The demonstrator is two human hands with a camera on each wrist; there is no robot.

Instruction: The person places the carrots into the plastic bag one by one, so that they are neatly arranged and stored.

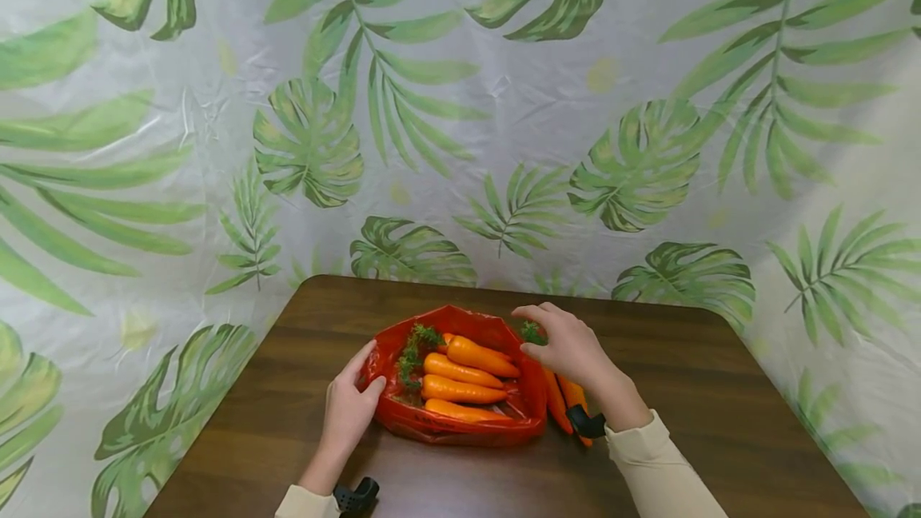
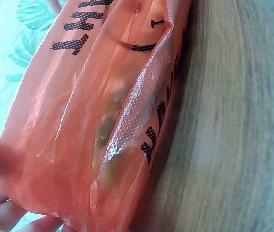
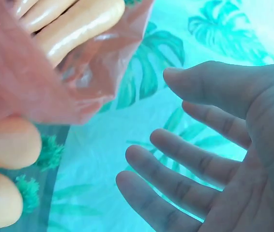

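Note:
A red plastic bag [image 1: 460, 434] lies on the table with its mouth spread wide. Several orange carrots [image 1: 464, 390] rest side by side in it, their green tops [image 1: 412, 354] toward the left. My left hand [image 1: 348, 406] holds the bag's left rim, thumb on the inner side; black print shows on the red plastic [image 2: 74, 121] in the left wrist view. Over the bag's right edge hovers my right hand [image 1: 572, 346], empty, with fingers apart in the right wrist view. Beneath that wrist, two more carrots [image 1: 556, 400] lie beside the bag, partly hidden by the arm.
The dark wooden table [image 1: 683, 390] extends around the bag on all sides. A pale curtain [image 1: 532, 102] printed with green leaves hangs behind the table's far edge. Each wrist carries a black band [image 1: 586, 422].

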